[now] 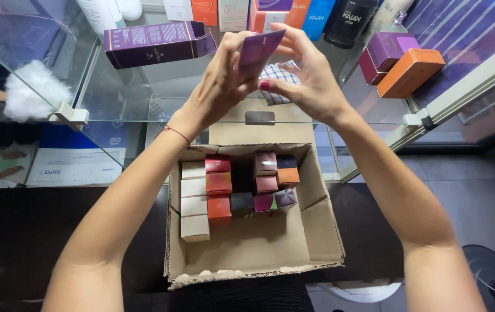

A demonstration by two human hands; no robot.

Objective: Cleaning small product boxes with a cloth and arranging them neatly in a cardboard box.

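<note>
A long purple carton (158, 43) lay on the glass shelf (114, 98), up and left of the hands. The left hand (218, 86) and the right hand (311, 81) together pinched a small purple box (259, 51), fingers closed on its edges. Below them sat an open cardboard box (317, 231) of small packages. An orange box (409, 72) lay right of the right hand.

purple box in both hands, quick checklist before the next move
1. Grip: left hand and right hand both hold the small purple box: ok.
2. Box clear of the glass shelf: ok, held above it.
3. Cardboard carton flaps open: ok.
4. Free floor space in the carton's near half: ok.
5. Long purple box on the shelf, close to the left hand: cannot tell the gap.
6. Held box's flap closed: cannot tell.
</note>
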